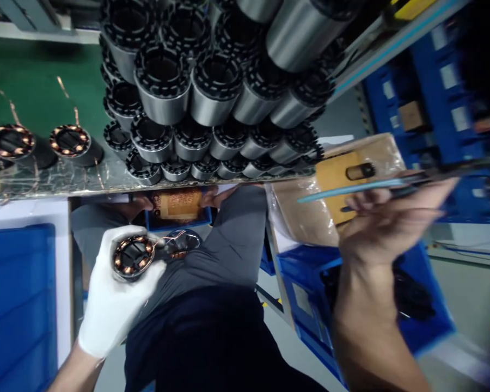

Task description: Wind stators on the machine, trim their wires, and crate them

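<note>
Head view: left hand (pixel 114 296) tight around stator (pixel 133 256), right hand (pixel 381 228) around thin tool (pixel 351 189)

Counted from beside the bench: wound stator (pixel 133 256), three, one in the gloved left hand (pixel 114 294) at 7 o'clock and two on the green bench (pixel 36 81) at 9 o'clock. Unwound stator core (pixel 162 87), over twenty stacked at 12 o'clock; the pile runs out of view, so no exact figure. Large blue bin (pixel 18 305), two, at 8 and 4 o'clock. Small blue tray (pixel 175 224), one, just left of centre. Teal strip (pixel 351 188), one, in the bare right hand (pixel 375 228) at 3 o'clock.
</note>
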`<state>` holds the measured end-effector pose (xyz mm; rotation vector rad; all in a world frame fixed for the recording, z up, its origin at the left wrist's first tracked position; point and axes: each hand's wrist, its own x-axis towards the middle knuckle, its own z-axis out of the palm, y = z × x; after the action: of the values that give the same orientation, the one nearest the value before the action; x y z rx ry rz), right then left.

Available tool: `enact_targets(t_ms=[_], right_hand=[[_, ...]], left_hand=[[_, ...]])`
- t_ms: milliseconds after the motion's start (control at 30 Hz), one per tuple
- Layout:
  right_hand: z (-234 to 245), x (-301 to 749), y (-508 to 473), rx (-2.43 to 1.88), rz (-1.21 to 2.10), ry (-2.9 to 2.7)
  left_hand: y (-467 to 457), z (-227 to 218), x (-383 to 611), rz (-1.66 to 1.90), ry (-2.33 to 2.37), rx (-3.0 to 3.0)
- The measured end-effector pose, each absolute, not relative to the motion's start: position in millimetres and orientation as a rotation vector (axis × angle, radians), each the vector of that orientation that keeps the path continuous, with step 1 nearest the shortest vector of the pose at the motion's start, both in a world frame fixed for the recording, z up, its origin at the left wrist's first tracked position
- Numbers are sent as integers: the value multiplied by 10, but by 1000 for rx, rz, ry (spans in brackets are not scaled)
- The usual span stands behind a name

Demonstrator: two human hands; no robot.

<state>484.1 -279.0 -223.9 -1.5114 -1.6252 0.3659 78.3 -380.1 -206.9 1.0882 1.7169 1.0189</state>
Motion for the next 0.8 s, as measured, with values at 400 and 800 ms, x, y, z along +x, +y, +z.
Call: enact_targets(t_ms=[400, 800], right_hand=[[-2144, 3850, -2532, -1266, 909, -1062], [-2152, 3803, -2852, -1273, 735, -1108]], left_hand=[[-3847, -2224, 748, 734, 1810, 1033], [-3985, -2207, 755, 885, 1853, 1029]])
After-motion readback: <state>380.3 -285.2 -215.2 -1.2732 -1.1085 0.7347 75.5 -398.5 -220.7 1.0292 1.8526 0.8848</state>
